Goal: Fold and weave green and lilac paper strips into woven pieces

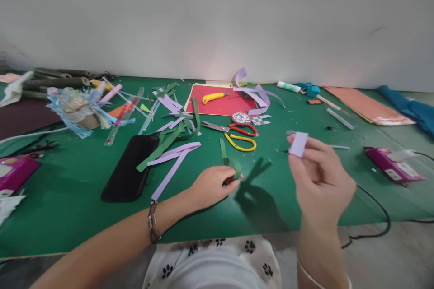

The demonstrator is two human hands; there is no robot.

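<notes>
My left hand [213,185] rests low on the green table cover [77,207], fingers closed in a pinch on a green paper strip [224,152] that curls at their tips. My right hand [320,180] is raised to the right of it, thumb and fingers closed on a small lilac paper piece [299,144]. Between and behind the hands lie scissors with red and yellow handles [241,137]. Long lilac strips [174,158] and a dark green strip [159,149] lie to the left of my left hand.
A black phone [130,167] lies at left. A red sheet [224,101] carries a yellow cutter [213,97]. Woven lilac strips [259,108], a glue stick [288,86], a magenta box [393,165] with a black cable [379,216], orange paper [368,106] and blue cloth [412,110] surround them.
</notes>
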